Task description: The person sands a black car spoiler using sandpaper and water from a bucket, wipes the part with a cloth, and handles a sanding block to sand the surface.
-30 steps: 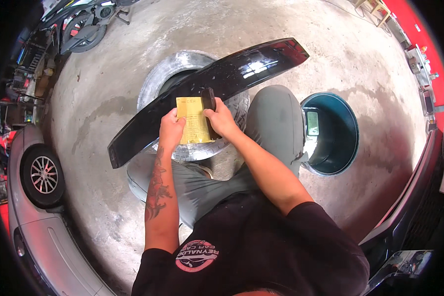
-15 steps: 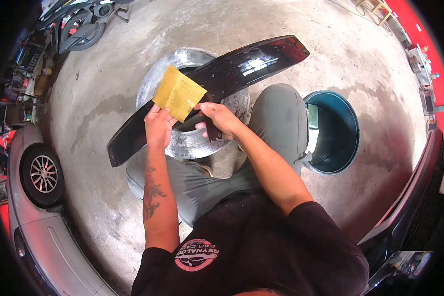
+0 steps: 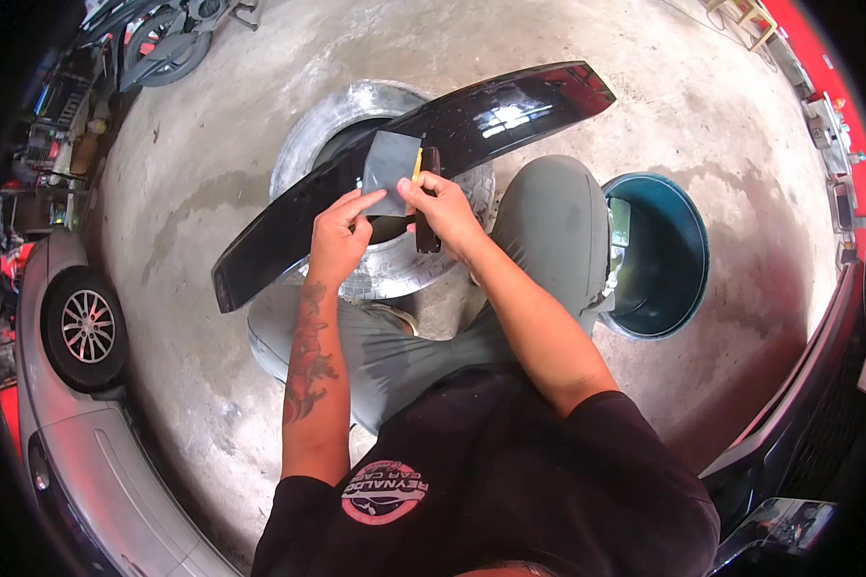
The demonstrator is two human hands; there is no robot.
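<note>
My right hand point(image 3: 428, 207) grips a grey sheet point(image 3: 388, 161) with a yellow edge and underside, along with a narrow dark block point(image 3: 425, 240). The sheet's grey face is up. My left hand point(image 3: 346, 226) is at the sheet's lower left, index finger stretched onto it, thumb apart and other fingers partly bent. Beneath both hands a long glossy black curved panel point(image 3: 496, 120) lies across a tyre point(image 3: 308, 125) on the floor, its far end angled up to the right.
My knees surround the tyre's near side. A teal bucket point(image 3: 659, 260) holding a pale object stands right of my knee. A silver car point(image 3: 77, 442) lines the left, a dark vehicle point(image 3: 789, 452) the right. A motorcycle point(image 3: 164, 53) and shelves point(image 3: 53, 163) are at the upper left.
The sheet has flipped from its yellow face to its grey face and moved right, against the dark block. My left index finger now rests on it instead of my hand gripping it.
</note>
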